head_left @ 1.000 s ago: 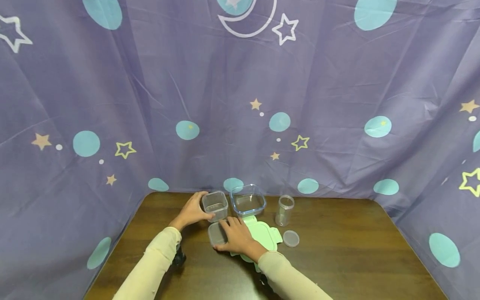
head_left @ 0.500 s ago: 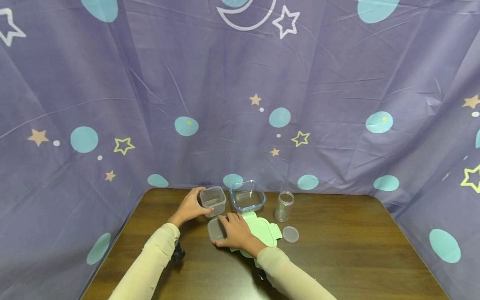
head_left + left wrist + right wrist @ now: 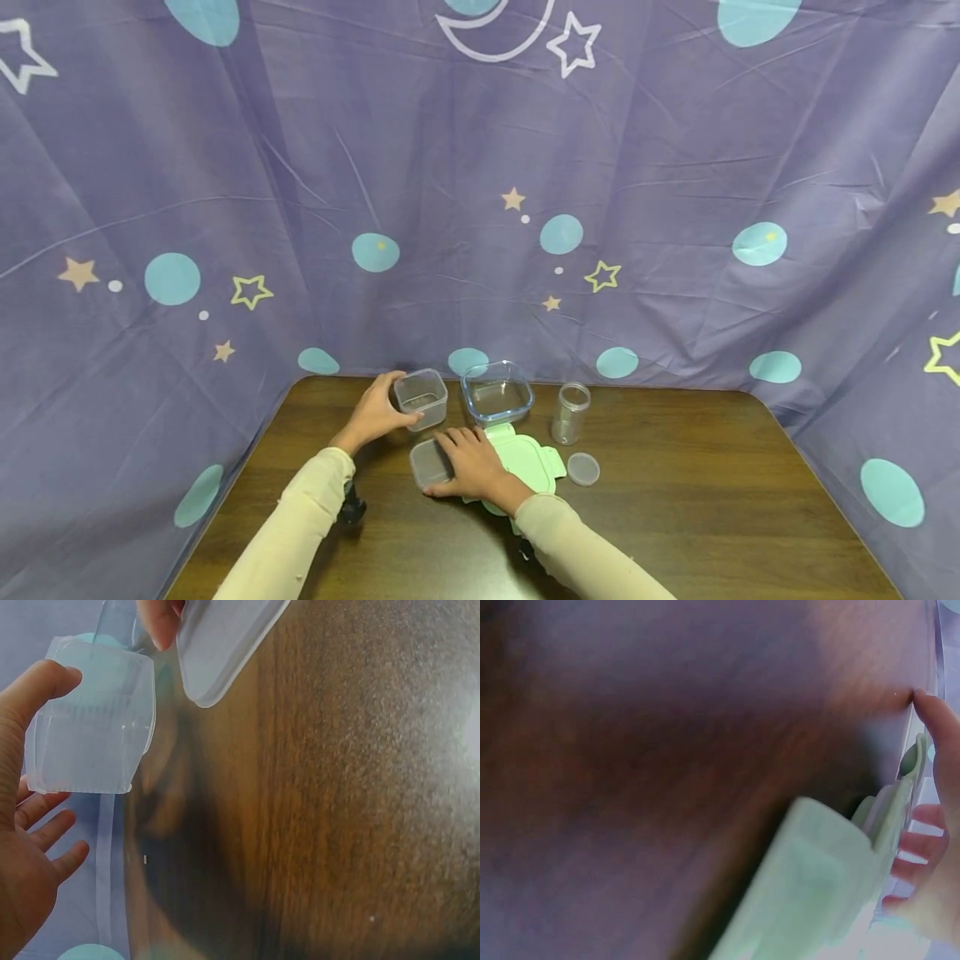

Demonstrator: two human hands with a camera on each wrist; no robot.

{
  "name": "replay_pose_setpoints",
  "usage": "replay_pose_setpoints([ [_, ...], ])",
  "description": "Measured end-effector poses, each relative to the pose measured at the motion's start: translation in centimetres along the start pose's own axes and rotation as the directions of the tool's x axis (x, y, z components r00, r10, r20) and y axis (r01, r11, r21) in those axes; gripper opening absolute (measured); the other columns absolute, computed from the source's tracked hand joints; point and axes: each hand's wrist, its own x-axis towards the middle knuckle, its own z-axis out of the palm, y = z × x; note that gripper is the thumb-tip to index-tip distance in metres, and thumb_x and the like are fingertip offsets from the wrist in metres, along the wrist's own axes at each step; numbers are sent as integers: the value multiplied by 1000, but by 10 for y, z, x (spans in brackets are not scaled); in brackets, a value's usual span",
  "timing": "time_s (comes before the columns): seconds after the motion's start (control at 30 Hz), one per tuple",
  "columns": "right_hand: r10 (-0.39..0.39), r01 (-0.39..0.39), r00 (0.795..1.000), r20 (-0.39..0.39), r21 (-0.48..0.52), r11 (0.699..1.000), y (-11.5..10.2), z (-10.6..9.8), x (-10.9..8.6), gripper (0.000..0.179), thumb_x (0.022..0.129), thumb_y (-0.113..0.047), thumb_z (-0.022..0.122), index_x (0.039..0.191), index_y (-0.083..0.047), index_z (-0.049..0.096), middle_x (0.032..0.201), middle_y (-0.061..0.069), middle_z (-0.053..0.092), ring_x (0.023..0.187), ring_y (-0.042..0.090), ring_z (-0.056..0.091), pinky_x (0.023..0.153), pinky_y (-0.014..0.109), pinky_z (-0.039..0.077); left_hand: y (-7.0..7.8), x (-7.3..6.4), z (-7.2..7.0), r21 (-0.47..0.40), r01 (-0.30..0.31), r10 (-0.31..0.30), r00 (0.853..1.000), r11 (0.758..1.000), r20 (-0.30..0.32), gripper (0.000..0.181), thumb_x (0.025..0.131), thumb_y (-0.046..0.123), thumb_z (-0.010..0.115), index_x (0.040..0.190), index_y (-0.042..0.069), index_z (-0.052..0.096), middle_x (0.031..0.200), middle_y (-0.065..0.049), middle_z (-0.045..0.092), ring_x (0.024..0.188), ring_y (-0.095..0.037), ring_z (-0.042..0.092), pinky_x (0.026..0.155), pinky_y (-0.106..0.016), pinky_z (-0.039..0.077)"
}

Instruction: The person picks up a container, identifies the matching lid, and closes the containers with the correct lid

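In the head view, my left hand [image 3: 377, 410] grips a clear plastic food container [image 3: 422, 400], thumb on its near side and fingers at the left. The left wrist view shows the thumb across the container [image 3: 94, 724], with the other fingers partly hidden behind it. My right hand [image 3: 476, 467] holds a translucent square lid [image 3: 431, 463] by its edges, just in front of the container and apart from it. Part of that lid is under the hand. A pale green lid with clips [image 3: 528, 462] lies partly beneath my right hand and wrist.
A square glass container [image 3: 497, 400] with a blue-tinted rim stands right of the plastic one. Farther right are an upright clear jar [image 3: 571, 413] and a small round translucent lid [image 3: 583, 469]. The wooden table [image 3: 690, 500] meets a purple patterned curtain [image 3: 645, 167] at the back.
My left hand has shifted the plastic container a little to the left, away from the glass one. The translucent lid under my right hand has slid slightly left.
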Motion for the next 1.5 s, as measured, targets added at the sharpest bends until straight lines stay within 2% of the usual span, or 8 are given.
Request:
replay_pose_setpoints([
  [0.27, -60, 61, 996, -63, 12, 998, -2, 3, 0, 89, 75, -74, 72, 142, -16, 58, 127, 5, 63, 117, 22, 61, 110, 47, 46, 6, -4, -12, -25, -28, 26, 999, 999, -48, 92, 70, 29, 92, 144, -3, 48, 138, -25, 56, 128, -43, 54, 108, -60, 45],
  [0.57, -47, 47, 998, -40, 3, 999, -5, 3, 0, 88, 77, -76, 69, 143, -20, 57, 134, 4, 62, 124, 23, 58, 111, 49, 44, 19, -5, -27, 6, -124, 124, 985, 992, -117, 92, 70, 32, 92, 144, -2, 50, 134, -24, 58, 125, -41, 56, 105, -60, 47],
  [0.8, -67, 67, 995, -78, -10, 998, -6, 5, 2, 86, 75, -76, 72, 138, -18, 60, 119, 4, 64, 110, 20, 60, 108, 41, 46, 34, -6, -37, 12, -165, 165, 979, 986, -117, 91, 73, 36, 91, 147, 5, 48, 137, -19, 57, 127, -38, 54, 106, -60, 46],
  [0.9, -66, 65, 996, -53, -14, 998, -6, 2, 3, 91, 73, -79, 70, 139, -17, 59, 120, 4, 63, 111, 21, 60, 109, 40, 45, 40, -6, -39, 10, -183, 183, 977, 983, -108, 91, 74, 37, 90, 147, 5, 47, 136, -18, 57, 129, -37, 53, 107, -59, 45],
  [1.03, -70, 70, 998, 0, 13, 997, -5, -1, 3, 97, 72, -80, 70, 144, -17, 55, 132, 4, 63, 123, 22, 58, 114, 47, 42, 45, -6, -39, 14, -192, 192, 976, 981, -102, 91, 73, 37, 90, 147, 5, 48, 135, -17, 58, 128, -36, 53, 108, -58, 45],
  [1.13, -83, 82, 996, 20, 53, 995, -4, -2, 4, 95, 74, -77, 72, 145, -18, 55, 138, 1, 62, 129, 22, 57, 116, 52, 40, 47, -6, -38, 15, -192, 192, 976, 981, -102, 91, 72, 36, 91, 146, 6, 48, 134, -16, 58, 128, -36, 54, 108, -57, 45],
  [1.33, -134, 134, 991, -7, 69, 989, -4, -4, 6, 87, 72, -69, 79, 142, -21, 58, 127, -1, 66, 121, 20, 60, 115, 51, 42, 45, -7, -35, 4, -187, 187, 977, 982, -102, 90, 72, 34, 91, 146, 6, 49, 133, -16, 59, 127, -36, 54, 108, -57, 45],
  [1.5, -161, 160, 987, 25, 53, 986, -6, -8, 7, 88, 65, -57, 85, 141, -23, 58, 124, -3, 66, 116, 16, 61, 115, 47, 43, 43, -7, -34, 4, -186, 185, 977, 983, -102, 90, 72, 35, 91, 146, 6, 48, 132, -15, 59, 127, -36, 54, 106, -58, 46],
])
